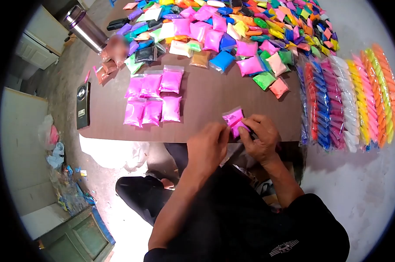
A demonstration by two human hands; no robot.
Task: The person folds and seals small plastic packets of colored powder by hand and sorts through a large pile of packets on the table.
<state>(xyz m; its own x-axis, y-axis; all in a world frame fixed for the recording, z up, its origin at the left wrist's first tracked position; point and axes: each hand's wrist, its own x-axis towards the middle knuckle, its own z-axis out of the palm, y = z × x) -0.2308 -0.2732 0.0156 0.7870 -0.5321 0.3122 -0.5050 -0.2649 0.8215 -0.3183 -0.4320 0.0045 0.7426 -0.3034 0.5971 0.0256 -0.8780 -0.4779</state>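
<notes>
Near the table's front edge, a small pink packet [233,117] in clear plastic is held between my two hands. My left hand [209,144] pinches its left side with closed fingers. From the right, the thumb and fingers of my right hand [262,136] grip the same packet. Fingers cover part of it, so its seal cannot be made out. Left of my hands, several pink packets [150,112] lie in two rows on the brown table [202,94].
A heap of many-coloured packets [250,30] covers the table's far side. Long sleeves of twisted coloured packets [344,102] lie at the right. A steel flask [86,30] stands far left, with a dark phone [83,105] at the left edge and brown packets [105,70] nearby.
</notes>
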